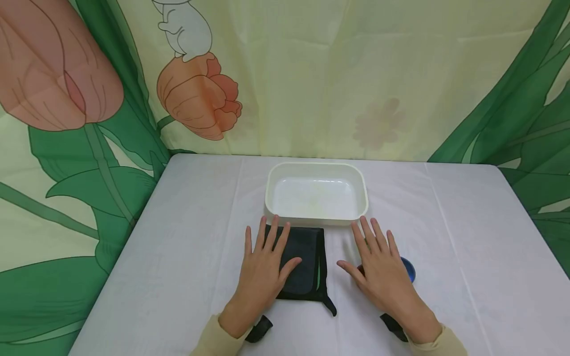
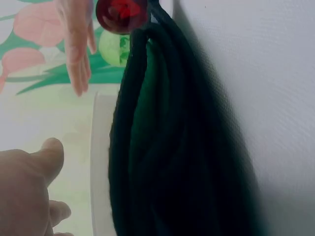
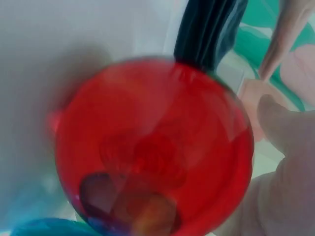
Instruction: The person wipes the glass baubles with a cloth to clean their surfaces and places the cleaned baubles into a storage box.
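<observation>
My left hand [image 1: 262, 272] is spread flat, palm down, over the left part of a black pouch [image 1: 305, 267]. The pouch has a corner strap, and green shows in its opening [image 2: 147, 98] in the left wrist view. My right hand [image 1: 383, 272] is spread likewise over some round things and mostly hides them. Past its edge a blue round thing [image 1: 408, 269] peeks out. A glossy, see-through red ball [image 3: 157, 132] fills much of the right wrist view, with a blue rounded edge [image 3: 49, 227] below it. A green ball [image 2: 113, 48] shows in the left wrist view. Neither hand holds anything.
A white rectangular basin [image 1: 316, 222] stands behind the pouch, near the fingertips. White cloth [image 1: 200, 237] covers the table. A curtain [image 1: 311, 89] printed with tulips hangs at the table's back edge. Black straps [image 1: 259, 329] are at both wrists.
</observation>
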Motion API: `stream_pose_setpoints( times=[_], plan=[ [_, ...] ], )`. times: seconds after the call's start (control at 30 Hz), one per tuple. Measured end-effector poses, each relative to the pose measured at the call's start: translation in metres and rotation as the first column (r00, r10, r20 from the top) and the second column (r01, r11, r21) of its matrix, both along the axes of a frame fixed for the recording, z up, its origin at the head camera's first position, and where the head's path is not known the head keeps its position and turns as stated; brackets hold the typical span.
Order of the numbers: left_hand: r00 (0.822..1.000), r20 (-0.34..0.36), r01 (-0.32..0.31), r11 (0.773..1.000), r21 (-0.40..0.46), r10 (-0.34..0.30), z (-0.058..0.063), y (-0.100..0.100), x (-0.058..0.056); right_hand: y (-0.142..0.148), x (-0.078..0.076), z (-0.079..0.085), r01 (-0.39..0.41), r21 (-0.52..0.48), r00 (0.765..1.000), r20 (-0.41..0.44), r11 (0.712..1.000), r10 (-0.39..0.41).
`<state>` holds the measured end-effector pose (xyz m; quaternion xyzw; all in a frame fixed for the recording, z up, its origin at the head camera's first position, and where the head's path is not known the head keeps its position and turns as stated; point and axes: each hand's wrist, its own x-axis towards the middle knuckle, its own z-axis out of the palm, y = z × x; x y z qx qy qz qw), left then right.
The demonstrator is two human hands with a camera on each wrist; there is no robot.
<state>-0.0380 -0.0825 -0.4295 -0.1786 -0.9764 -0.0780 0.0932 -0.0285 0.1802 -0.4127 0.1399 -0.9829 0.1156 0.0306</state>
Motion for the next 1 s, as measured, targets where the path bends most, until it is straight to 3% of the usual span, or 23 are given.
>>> stream_pose_setpoints(
  times=[0.3, 0.67, 1.0],
  plan=[
    [0.999, 0.053, -0.009, 0.999, 0.038, 0.007, -0.001, -0.010, -0.001, 0.007, -0.003, 0.007, 0.001, 0.004, 0.999, 0.049, 1.000, -0.001],
    [0.994, 0.108, -0.017, 0.989, 0.150, 0.000, 0.000, -0.021, 0.000, 0.019, -0.012, 0.012, 0.013, 0.052, 1.000, 0.007, 0.999, -0.014],
    [0.999, 0.035, -0.031, 0.986, 0.166, 0.026, -0.004, -0.031, -0.002, 0.028, -0.018, 0.017, 0.048, -0.008, 0.996, 0.079, 0.999, -0.048]
  ],
)
